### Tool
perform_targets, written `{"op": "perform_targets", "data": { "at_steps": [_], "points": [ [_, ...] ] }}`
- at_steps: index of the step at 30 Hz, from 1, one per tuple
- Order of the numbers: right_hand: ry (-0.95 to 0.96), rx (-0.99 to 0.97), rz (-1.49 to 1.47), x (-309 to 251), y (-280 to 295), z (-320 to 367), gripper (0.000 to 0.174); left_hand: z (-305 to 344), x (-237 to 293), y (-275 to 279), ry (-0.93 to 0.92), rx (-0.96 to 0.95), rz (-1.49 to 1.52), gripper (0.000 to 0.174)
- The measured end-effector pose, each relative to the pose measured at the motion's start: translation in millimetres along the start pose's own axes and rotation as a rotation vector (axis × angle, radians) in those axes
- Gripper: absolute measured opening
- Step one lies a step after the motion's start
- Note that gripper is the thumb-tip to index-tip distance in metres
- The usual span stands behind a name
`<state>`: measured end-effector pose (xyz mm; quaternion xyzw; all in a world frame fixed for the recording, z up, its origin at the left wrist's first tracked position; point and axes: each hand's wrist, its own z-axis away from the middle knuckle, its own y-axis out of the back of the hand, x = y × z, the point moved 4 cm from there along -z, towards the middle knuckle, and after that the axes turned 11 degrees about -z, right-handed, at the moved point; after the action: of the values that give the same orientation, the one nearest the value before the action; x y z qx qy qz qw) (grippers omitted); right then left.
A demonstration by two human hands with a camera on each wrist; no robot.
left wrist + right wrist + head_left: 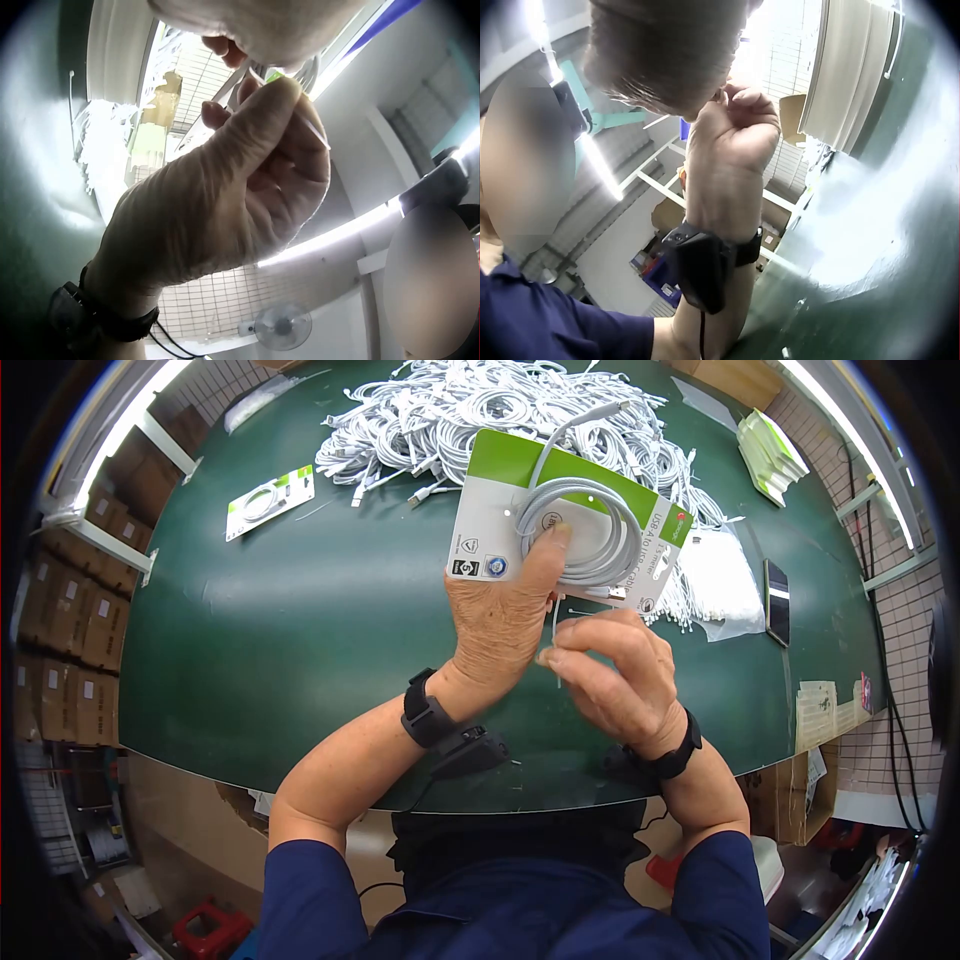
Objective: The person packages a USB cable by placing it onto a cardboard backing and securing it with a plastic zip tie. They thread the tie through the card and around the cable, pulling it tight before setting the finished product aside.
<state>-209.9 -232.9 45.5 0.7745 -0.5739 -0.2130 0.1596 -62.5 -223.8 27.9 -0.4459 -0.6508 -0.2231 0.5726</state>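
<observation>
In the head view the left hand (500, 615) holds a green and white cable card (478, 510), its thumb pressed over a coiled white cable (632, 535) lying on the card's face. Below the card's lower edge, the right hand (625, 670) pinches a thin white tie (556, 622) between thumb and fingertips. The left wrist view has the left hand (262, 26) close to the lens and the right hand (225, 172) beneath it with the tie. The right wrist view shows both hands close together, the right hand (664, 56) nearest; the card's front is hidden there.
A big heap of coiled white cables (480, 405) covers the table's far side. Another carded cable (270, 503) lies left. To the right are white ties (715, 585), a phone (777, 603) and stacked green-white cards (770, 455).
</observation>
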Motion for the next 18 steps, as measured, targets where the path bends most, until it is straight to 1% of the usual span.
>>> {"op": "perform_targets", "data": {
  "at_steps": [5,9,11,12,15,17,18],
  "points": [
    [-0.033,0.044,0.088,13.5,3.3,0.9,0.033,3.2,2.8,-3.8,-0.036,0.030,0.021,0.023],
    [-0.122,0.068,0.189,10.4,3.1,-3.4,0.030,5.3,-5.2,-4.8,-0.027,0.034,0.039,0.023],
    [-0.186,0.111,0.188,12.6,1.8,-4.5,0.029,7.4,-8.3,-6.7,-0.024,0.050,0.045,0.023],
    [-0.217,0.132,0.188,14.4,2.1,-4.4,0.029,8.4,-10.7,-6.7,0.009,0.037,0.060,0.022],
    [-0.226,0.085,0.170,24.4,1.6,1.9,0.026,11.6,-16.3,-5.8,0.085,0.006,0.088,0.022],
    [-0.283,0.066,0.170,24.1,2.6,2.3,0.024,11.9,-18.9,-5.7,0.109,-0.005,0.081,0.021],
    [-0.312,0.056,0.169,24.1,2.9,2.5,0.023,10.8,-18.8,-6.7,0.079,-0.003,0.087,0.021]
  ]
}}
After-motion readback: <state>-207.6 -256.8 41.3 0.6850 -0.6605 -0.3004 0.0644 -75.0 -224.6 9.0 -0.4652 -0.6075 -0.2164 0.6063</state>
